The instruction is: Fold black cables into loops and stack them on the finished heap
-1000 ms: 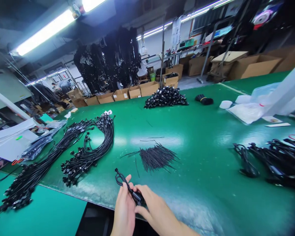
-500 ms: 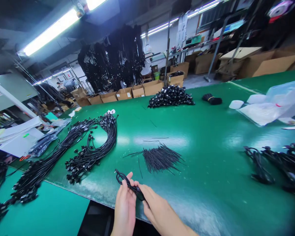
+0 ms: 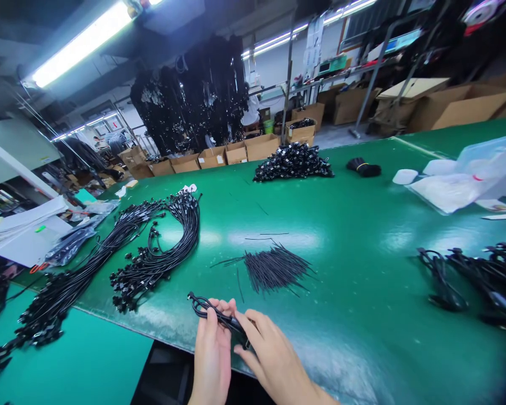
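Observation:
My left hand point(image 3: 213, 351) and my right hand point(image 3: 270, 354) meet at the near edge of the green table point(image 3: 362, 270). Together they pinch a coiled black cable point(image 3: 211, 310); its looped end sticks out to the left past my left thumb. Just beyond the hands lies a fan of thin black ties point(image 3: 274, 265). A long bundle of black cables point(image 3: 160, 247) curves across the table to the left.
A heap of black bundled cables point(image 3: 293, 162) sits at the far side, with a small black roll point(image 3: 363, 167) beside it. More black cables point(image 3: 476, 281) lie at the right. Plastic bags point(image 3: 459, 180) sit at the far right. Cardboard boxes point(image 3: 231, 153) line the floor behind.
The hands stay at the table edge with the cable; the loop has shifted slightly left and my right fingers have moved along the coil. The view has shifted a little.

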Demonstrator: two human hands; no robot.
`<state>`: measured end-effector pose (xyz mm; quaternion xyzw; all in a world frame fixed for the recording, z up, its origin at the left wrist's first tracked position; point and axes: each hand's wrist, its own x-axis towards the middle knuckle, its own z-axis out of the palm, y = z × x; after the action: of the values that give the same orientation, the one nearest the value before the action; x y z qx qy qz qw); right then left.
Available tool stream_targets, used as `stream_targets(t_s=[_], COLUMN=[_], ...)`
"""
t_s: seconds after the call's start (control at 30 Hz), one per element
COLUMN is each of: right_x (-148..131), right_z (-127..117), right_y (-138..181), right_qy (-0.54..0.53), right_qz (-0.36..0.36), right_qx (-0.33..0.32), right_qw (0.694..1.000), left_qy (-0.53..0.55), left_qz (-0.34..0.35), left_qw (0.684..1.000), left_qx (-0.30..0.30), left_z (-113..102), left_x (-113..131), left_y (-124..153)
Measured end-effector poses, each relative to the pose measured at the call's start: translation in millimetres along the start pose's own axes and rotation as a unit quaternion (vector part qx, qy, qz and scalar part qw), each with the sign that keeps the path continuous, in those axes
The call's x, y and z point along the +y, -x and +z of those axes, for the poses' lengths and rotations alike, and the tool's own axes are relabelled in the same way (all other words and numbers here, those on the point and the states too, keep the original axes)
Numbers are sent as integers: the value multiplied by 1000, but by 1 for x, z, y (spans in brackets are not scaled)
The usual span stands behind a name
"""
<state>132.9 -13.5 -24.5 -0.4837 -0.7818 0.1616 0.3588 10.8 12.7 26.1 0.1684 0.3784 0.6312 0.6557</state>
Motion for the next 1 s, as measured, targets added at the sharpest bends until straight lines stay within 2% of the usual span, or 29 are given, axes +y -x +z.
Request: stream_targets(t_s=[0.07, 0.2, 0.37, 0.57, 0.77, 1.0], right_x=[-5, -16, -15, -17, -20, -20], right_z=[-8, -22, -26, -26, -27, -25], right_y=[-6, -19, -25, -22, -22, -24], right_qy=[0, -42, -79, -54, -80, -142], right_qz=[1, 16, 25, -4, 7, 61], right_qx=[8, -21, -20, -8, -28, -49], right_qw=[1000, 999, 996, 998, 996, 987], left_qy=[-22, -73, -90, -15, 29, 81], left_qz=[3, 3, 11, -41, -50, -55], left_qw=[1000, 997, 996, 998, 998, 995], left_qx=[7, 25, 4, -34, 0, 21], left_z=[3, 3, -3, 0, 3, 10], left_x=[1, -3, -7, 2, -2, -8], left_y=[2, 5, 6, 5, 4, 5])
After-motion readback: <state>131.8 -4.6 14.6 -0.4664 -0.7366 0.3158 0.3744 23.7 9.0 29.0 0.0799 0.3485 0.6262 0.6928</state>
